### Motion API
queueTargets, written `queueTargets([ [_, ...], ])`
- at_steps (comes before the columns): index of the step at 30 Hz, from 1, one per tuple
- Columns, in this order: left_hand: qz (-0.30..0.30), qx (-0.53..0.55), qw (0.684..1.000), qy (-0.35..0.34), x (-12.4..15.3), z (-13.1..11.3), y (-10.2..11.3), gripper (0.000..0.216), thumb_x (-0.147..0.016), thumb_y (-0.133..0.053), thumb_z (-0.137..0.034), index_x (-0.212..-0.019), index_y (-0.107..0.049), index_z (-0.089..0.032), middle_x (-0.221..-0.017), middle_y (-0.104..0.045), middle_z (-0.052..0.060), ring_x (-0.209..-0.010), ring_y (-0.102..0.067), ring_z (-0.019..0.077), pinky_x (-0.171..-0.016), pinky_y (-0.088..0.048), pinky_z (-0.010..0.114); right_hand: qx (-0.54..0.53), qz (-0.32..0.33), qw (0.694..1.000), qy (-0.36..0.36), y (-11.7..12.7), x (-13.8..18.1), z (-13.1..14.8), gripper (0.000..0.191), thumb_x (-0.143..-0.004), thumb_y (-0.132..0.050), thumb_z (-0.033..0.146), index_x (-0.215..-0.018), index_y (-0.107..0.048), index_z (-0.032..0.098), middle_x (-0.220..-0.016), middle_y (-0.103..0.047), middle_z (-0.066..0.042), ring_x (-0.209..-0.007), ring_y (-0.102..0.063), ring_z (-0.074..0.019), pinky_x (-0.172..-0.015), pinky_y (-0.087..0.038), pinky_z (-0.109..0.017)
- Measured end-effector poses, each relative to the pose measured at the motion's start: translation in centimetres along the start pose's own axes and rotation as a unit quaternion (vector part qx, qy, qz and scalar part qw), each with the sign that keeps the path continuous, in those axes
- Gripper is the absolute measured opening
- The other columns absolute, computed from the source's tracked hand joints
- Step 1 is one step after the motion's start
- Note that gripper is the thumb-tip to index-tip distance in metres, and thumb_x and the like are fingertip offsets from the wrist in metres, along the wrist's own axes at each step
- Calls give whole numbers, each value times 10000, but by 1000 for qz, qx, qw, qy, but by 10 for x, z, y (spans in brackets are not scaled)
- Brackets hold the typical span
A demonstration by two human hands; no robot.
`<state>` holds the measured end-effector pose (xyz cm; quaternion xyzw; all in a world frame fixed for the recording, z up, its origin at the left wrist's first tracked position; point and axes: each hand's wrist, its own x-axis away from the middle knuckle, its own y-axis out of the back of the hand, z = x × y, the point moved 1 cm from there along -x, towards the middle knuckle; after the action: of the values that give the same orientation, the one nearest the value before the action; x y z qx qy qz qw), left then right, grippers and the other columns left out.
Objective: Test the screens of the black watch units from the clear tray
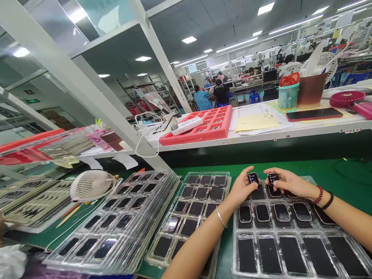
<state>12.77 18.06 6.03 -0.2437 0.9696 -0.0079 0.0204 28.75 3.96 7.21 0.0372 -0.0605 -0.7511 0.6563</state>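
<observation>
Holding 2 watch bodies, left hand pinching one watch, right hand pinching other watch, screens up for viewing, above clear tray.

The left hand pinches a small black watch body between thumb and fingertips, its lit screen turned up and toward the camera. The right hand grips a second watch body the same way, screen also glowing; the two sit side by side, close but apart. Both are rounded rectangles without straps. Directly beneath the hands lies a clear blister tray, whose middle row under the wrists holds more watch bodies lying flat with dark screens.
</observation>
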Motion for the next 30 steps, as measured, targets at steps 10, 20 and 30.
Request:
queueTargets([
  [10, -13, 5, 1000, -7, 0, -1, 0, 455, -741, -621, -268, -1173, -531, -154, -963, -660, 88, -700, -614, 131, -510, -390, 185, -32, -24, 999, -24, 1, -1, -1, 433, -856, -505, 479, -1156, -505, 167, -1019, -635, -106, -616, -595, -121, -506, -476, -244],
  [20, -12, -5, 1000, -21, 3, -8, -2, 432, -690, -634, -160, -1114, -552, -161, -917, -659, 61, -730, -592, 129, -692, -459, 246, 34, 12, 999, 1, -1, 4, 3, 496, -800, -585, 265, -1272, -443, 210, -1112, -610, -91, -801, -603, -158, -613, -492, -263],
  [30, 0, -3, 1000, 0, 1, -4, 0, 305, -741, -627, -304, -988, -593, -128, -791, -660, 57, -547, -542, 90, -521, -401, 204, 42, 5, 999, -20, 0, 1, -1, 351, -870, -501, 420, -1103, -538, 161, -982, -641, -91, -633, -603, -126, -511, -432, -239],
])
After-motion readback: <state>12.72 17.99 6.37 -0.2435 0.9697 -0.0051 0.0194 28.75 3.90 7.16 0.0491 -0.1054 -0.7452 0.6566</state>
